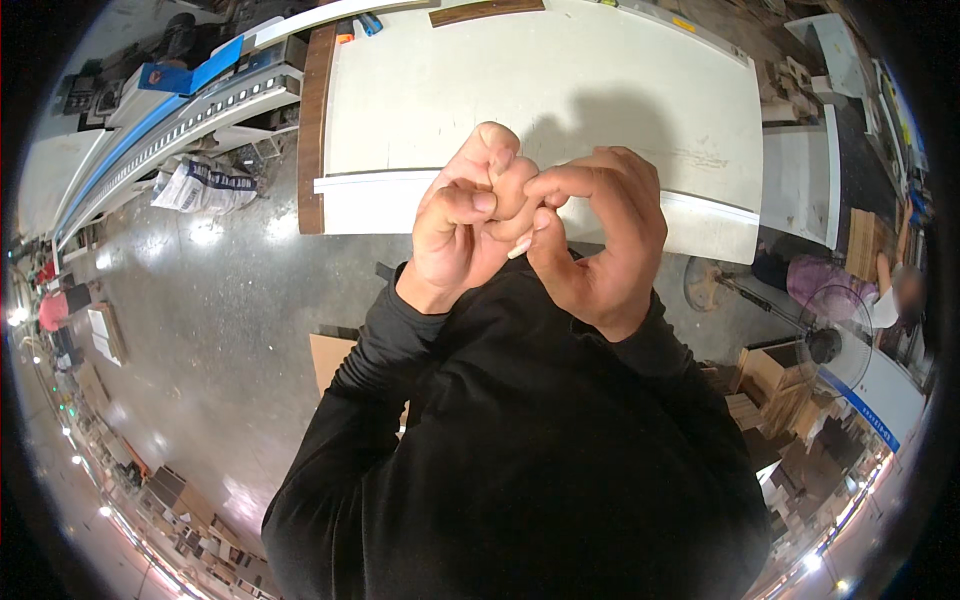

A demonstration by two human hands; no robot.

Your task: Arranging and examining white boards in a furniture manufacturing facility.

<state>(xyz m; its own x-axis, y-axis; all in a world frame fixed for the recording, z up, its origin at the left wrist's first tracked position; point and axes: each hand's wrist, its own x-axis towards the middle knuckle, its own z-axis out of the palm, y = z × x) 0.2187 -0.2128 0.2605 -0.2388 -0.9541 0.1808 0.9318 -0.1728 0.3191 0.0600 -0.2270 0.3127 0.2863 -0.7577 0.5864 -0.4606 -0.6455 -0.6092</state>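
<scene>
Both hands meet above the near part of the white-topped table [440, 110], held up in front of my chest. My left hand [465, 215] has its palm turned up, with its fingers curled in and the thumb bent over toward them. Against those curled fingers, the thumb and forefinger of my right hand [605, 225] close in a pinch. A small pale tip [519, 249] shows below the fingers; whether it is a fingernail or a separate piece I cannot make out. Anything between the fingertips is hidden.
A long white strip [380, 187] lies along the table's near side, beside a brown edge board [312, 130]. A blue-handled tool [370, 24] rests at the far left. A white sack [205, 187] sits on the floor. To the right are a fan [825, 340] and another person [830, 280].
</scene>
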